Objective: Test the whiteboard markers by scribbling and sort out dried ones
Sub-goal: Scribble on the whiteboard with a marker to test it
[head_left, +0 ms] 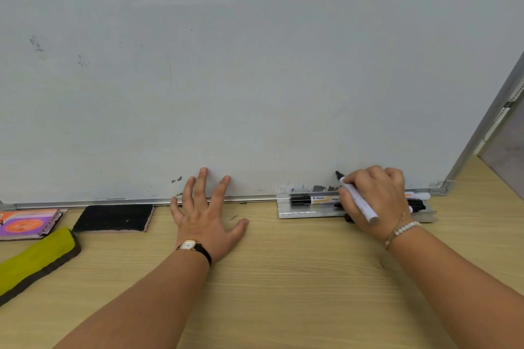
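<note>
- Two hands are in view. The right hand curls round a white marker, pinching the barrel, with the dark tip against the whiteboard low near its right corner
- Black scribble marks sit on the board just left of that tip
- The left hand is spread wide and holds nothing: palm on the bench, fingertips on the board's bottom edge
- A wristwatch is on the left wrist and a bead bracelet on the right
- Beneath the right hand, a metal tray lies against the board's frame. A black-capped Pilot marker lies in it, and other markers are partly hidden behind the hand
- Well to the left, a black eraser sits by the frame, then a boxed eraser and a yellow-green pad
</note>
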`<state>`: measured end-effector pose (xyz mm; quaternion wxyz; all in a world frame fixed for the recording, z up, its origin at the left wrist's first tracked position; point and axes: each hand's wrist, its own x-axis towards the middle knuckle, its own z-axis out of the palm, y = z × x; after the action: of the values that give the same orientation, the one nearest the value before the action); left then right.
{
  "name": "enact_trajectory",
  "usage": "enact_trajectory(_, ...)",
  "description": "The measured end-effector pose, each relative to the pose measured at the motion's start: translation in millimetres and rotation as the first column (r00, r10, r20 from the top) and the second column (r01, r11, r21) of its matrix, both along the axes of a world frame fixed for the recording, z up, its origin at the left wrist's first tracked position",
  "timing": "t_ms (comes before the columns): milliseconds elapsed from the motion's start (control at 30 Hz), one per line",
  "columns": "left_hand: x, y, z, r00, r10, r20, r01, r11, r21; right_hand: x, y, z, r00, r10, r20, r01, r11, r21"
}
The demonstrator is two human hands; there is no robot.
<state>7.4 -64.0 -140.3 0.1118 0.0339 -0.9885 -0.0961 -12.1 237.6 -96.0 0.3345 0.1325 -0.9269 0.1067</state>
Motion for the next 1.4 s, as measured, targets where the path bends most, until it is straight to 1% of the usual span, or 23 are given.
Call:
enact_trajectory(100,0,0,-1,0.999,-0.002,-0.035,0.002,1.0,0.019,-3,2,12,0.998,-0.056,-0.019,0.052,0.987,-0.153)
enact_trajectory(133,0,-1,-1,0.999,-0.003,-0.04,0.003,1.0,0.022,-2,2,11,0.999,-0.053,-0.011,0.05,0.985,-0.165)
enact_trajectory(167,0,-1,-2,0.999,-0.003,-0.04,0.004,1.0,0.023,-1,2,8,0.999,-0.042,0.002,0.042,0.99,-0.131)
enact_trajectory(267,0,-1,-2,0.999,-0.001,-0.036,0.002,1.0,0.019,2,1,-9,0.994,-0.005,0.111,-0.006,0.995,0.099)
enact_trajectory(333,1,-1,-1,1.0,0.0,-0.023,0.0,1.0,0.011,0,2,-9,0.994,0.007,0.108,-0.021,0.992,0.128)
enact_trajectory(433,1,0,-1,1.0,0.0,-0.007,0.0,1.0,0.013,-3,2,9,1.0,-0.018,0.018,0.019,0.995,-0.099)
enact_trajectory(500,1,0,-1,1.0,-0.002,-0.024,0.002,1.0,0.017,-2,4,14,1.0,-0.015,0.02,0.019,0.976,-0.218)
enact_trajectory(533,1,-1,-1,1.0,-0.001,-0.027,0.001,1.0,0.015,-1,3,11,0.999,0.0,0.053,0.011,0.979,-0.203)
enact_trajectory(600,0,-1,-2,1.0,0.002,-0.025,-0.001,1.0,0.012,2,1,-2,0.988,0.023,0.153,-0.016,0.999,-0.047)
enact_trajectory(667,0,-1,-2,0.999,0.0,-0.034,0.0,1.0,0.012,4,3,-13,0.983,0.023,0.182,-0.034,0.998,0.057)
enact_trajectory(700,0,-1,-2,0.999,-0.001,-0.039,0.002,1.0,0.016,3,4,-13,0.988,0.011,0.154,-0.016,0.999,0.033)
enact_trajectory(833,0,-1,-2,1.0,0.003,-0.023,-0.003,1.0,0.015,-1,7,4,0.996,-0.072,0.06,0.086,0.959,-0.27)
enact_trajectory(867,0,-1,-2,1.0,0.005,-0.021,-0.005,1.0,0.008,0,6,5,0.996,-0.061,0.07,0.078,0.957,-0.279)
enact_trajectory(900,0,-2,-2,1.0,0.007,-0.026,-0.007,1.0,0.006,1,5,3,0.994,-0.042,0.099,0.064,0.971,-0.23)
enact_trajectory(967,0,-1,-2,0.999,0.003,-0.033,-0.003,1.0,0.009,4,2,-5,0.979,-0.009,0.202,0.019,0.999,-0.046)
enact_trajectory(1000,0,-1,-2,0.999,0.002,-0.032,-0.002,1.0,0.011,4,1,-9,0.969,0.003,0.248,-0.006,1.0,0.012)
enact_trajectory(1033,0,-1,-2,0.999,0.0,-0.034,0.001,1.0,0.015,3,2,-11,0.962,0.011,0.273,-0.016,1.0,0.014)
enact_trajectory(1067,0,-1,-2,0.999,-0.001,-0.04,0.002,1.0,0.019,1,1,-8,0.964,0.019,0.266,-0.009,0.999,-0.037)
enact_trajectory(1167,1,0,0,1.0,0.003,-0.021,-0.002,1.0,0.012,-3,-2,4,0.998,0.007,0.07,0.012,0.963,-0.269)
enact_trajectory(1233,1,0,0,1.0,0.005,-0.008,-0.005,1.0,0.001,-3,-4,8,0.999,0.021,0.048,-0.005,0.95,-0.311)
enact_trajectory(1267,1,-1,0,1.0,0.006,-0.009,-0.006,1.0,-0.005,-2,-6,6,0.995,0.033,0.092,-0.009,0.967,-0.253)
enact_trajectory(1367,1,0,0,1.0,0.005,-0.017,-0.005,1.0,0.003,0,-6,-13,0.964,0.034,0.264,-0.05,0.997,0.052)
enact_trajectory(1400,1,0,1,1.0,0.003,-0.017,-0.003,1.0,0.006,0,-3,-17,0.962,0.03,0.27,-0.053,0.996,0.077)
